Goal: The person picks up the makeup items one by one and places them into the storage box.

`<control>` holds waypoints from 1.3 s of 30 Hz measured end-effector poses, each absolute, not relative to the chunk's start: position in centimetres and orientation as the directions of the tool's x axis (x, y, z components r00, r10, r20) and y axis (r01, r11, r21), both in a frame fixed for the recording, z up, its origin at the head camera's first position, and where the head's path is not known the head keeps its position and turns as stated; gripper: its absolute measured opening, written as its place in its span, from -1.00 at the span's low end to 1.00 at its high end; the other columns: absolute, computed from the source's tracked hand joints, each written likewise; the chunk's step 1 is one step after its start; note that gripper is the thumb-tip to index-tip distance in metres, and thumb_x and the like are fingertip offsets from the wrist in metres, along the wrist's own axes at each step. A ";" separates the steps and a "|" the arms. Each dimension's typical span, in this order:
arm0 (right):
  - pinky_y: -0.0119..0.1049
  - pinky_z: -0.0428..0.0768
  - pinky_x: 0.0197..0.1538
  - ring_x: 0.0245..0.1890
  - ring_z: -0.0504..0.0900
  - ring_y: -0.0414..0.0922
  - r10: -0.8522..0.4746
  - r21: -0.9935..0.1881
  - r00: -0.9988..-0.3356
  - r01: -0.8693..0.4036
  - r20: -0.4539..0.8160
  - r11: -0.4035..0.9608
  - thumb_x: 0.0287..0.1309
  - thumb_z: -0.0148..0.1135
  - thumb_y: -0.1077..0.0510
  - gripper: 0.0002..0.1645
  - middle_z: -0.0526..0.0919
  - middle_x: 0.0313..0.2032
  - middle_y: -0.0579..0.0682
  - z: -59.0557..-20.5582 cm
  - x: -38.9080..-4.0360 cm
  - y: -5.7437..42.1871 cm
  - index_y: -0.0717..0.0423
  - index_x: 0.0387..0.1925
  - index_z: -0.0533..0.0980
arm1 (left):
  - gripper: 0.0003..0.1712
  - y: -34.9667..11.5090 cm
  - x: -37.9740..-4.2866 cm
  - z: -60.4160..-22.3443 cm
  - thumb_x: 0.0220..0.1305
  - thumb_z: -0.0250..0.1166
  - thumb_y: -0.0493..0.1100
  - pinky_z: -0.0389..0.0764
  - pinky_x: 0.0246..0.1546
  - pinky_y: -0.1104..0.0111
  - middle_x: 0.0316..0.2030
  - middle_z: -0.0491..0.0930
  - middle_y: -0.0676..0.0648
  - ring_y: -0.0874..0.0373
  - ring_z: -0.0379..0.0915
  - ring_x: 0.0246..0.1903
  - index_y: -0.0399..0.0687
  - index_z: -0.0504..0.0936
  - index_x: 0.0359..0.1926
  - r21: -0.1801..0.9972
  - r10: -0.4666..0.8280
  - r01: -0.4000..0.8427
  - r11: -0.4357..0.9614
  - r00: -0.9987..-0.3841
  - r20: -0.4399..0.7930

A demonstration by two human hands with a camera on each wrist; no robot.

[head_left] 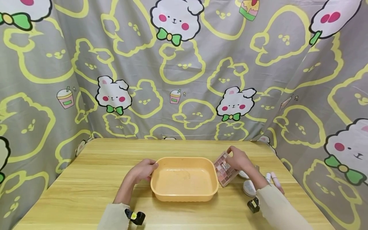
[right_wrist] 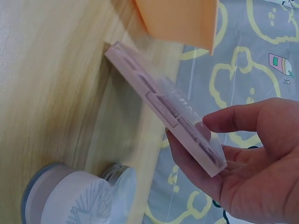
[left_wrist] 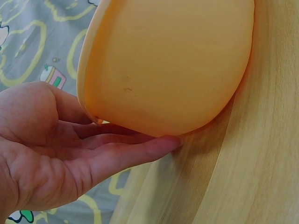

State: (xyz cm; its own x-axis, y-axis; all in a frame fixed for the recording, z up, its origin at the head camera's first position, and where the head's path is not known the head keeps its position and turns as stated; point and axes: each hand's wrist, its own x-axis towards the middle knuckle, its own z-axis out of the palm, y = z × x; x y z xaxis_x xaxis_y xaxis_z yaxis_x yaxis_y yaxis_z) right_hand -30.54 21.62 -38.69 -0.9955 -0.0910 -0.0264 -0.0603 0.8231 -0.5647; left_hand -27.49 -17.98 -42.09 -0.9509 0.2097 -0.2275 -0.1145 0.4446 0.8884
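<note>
A shallow orange plastic basin (head_left: 184, 195) stands on the table. My left hand (head_left: 142, 170) holds its left end at the rim; in the left wrist view a long finger (left_wrist: 135, 154) lies against the basin's outer wall (left_wrist: 173, 70). On the other side, my right hand (head_left: 238, 158) pinches the upper edge of an eyeshadow palette (head_left: 225, 171). The palette is tilted beside the basin's right end, its pans facing the basin. The right wrist view shows the palette's pink edge (right_wrist: 159, 109), its lower end down at the tabletop, thumb and fingers on opposite faces.
Right of the palette, near my right forearm, stand a round powder jar (head_left: 249, 188) and another round container (head_left: 243, 174). Pale tubes (head_left: 276, 180) lie farther right. The wooden table (head_left: 86, 185) meets a patterned curtain (head_left: 184, 121) at its back and sides.
</note>
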 end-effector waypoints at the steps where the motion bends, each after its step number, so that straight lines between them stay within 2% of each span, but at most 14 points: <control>1: -0.33 0.38 -0.53 -0.65 0.34 -0.19 -0.093 -0.567 -0.995 -0.063 -0.024 0.821 0.17 0.11 0.23 -0.49 0.53 -0.40 0.09 -38.7 -30.5 21.7 0.33 0.16 0.39 | -0.55 -18.0 -27.5 -42.1 0.59 -0.06 -0.19 0.73 -0.30 0.18 -0.18 0.65 -0.27 0.01 0.65 -0.24 -0.47 0.50 0.23 0.888 0.206 -0.120 0.444 -0.951 -0.231; 9: -0.32 0.41 -0.54 -0.69 0.32 -0.21 -0.089 -0.581 -0.996 -0.067 -0.009 0.811 0.20 0.06 0.24 -0.47 0.52 -0.44 0.10 -38.0 -30.2 22.0 0.32 0.21 0.40 | -0.56 -18.0 -27.4 -42.0 0.58 -0.06 -0.20 0.71 -0.38 0.21 -0.21 0.64 -0.27 0.01 0.63 -0.28 -0.45 0.52 0.21 0.891 0.200 -0.126 0.436 -0.952 -0.233; 15: -0.28 0.48 -0.51 -0.63 0.43 -0.14 -0.073 -0.586 -0.997 -0.064 0.008 0.808 0.25 0.06 0.21 -0.50 0.60 -0.32 0.19 -37.1 -30.0 22.1 0.33 0.20 0.40 | -0.56 -18.0 -27.4 -41.9 0.58 -0.06 -0.20 0.69 -0.41 0.25 -0.24 0.64 -0.27 0.01 0.63 -0.29 -0.45 0.54 0.20 0.891 0.196 -0.132 0.435 -0.951 -0.237; 24: -0.26 0.47 -0.45 -0.46 0.46 -0.03 -0.048 -0.551 -0.998 -0.068 0.050 0.832 0.27 0.07 0.17 -0.48 0.59 -0.15 0.31 -35.8 -30.1 22.3 0.34 0.21 0.40 | -0.58 -18.0 -27.4 -41.9 0.57 -0.05 -0.21 0.66 -0.42 0.29 -0.23 0.65 -0.26 0.02 0.60 -0.26 -0.45 0.57 0.15 0.892 0.189 -0.133 0.433 -0.954 -0.234; 28: -0.15 0.55 -0.28 -0.25 0.54 0.07 -0.050 -0.527 -0.996 -0.084 0.079 0.846 0.27 0.08 0.16 -0.47 0.58 0.02 0.39 -35.0 -30.2 22.3 0.35 0.22 0.41 | -0.58 -18.0 -27.2 -41.9 0.57 -0.05 -0.21 0.67 -0.42 0.28 -0.22 0.65 -0.26 0.01 0.60 -0.26 -0.45 0.56 0.16 0.895 0.192 -0.136 0.426 -0.953 -0.236; 31: -0.10 0.56 -0.20 -0.20 0.54 0.09 -0.054 -0.520 -0.993 -0.099 0.101 0.849 0.26 0.09 0.15 -0.46 0.60 0.01 0.37 -34.3 -30.2 22.2 0.36 0.22 0.42 | -0.57 -18.0 -27.2 -41.9 0.57 -0.05 -0.21 0.68 -0.41 0.26 -0.20 0.65 -0.27 0.00 0.61 -0.25 -0.46 0.55 0.17 0.898 0.200 -0.134 0.418 -0.951 -0.235; 35: -0.19 0.54 -0.32 -0.31 0.55 0.03 -0.056 -0.536 -0.992 -0.107 0.109 0.837 0.26 0.09 0.16 -0.45 0.63 -0.15 0.29 -33.3 -30.2 21.9 0.37 0.23 0.41 | -0.57 -18.0 -27.2 -41.9 0.57 -0.05 -0.21 0.69 -0.40 0.25 -0.19 0.65 -0.28 -0.01 0.62 -0.24 -0.47 0.55 0.17 0.899 0.204 -0.133 0.417 -0.950 -0.236; 39: -0.26 0.54 -0.41 -0.36 0.56 0.00 -0.060 -0.544 -0.991 -0.114 0.116 0.831 0.27 0.09 0.16 -0.46 0.63 -0.22 0.25 -32.3 -30.3 21.5 0.37 0.22 0.41 | -0.57 -18.1 -27.3 -41.9 0.57 -0.06 -0.21 0.70 -0.40 0.24 -0.20 0.65 -0.27 -0.01 0.62 -0.24 -0.46 0.55 0.17 0.898 0.202 -0.135 0.418 -0.951 -0.236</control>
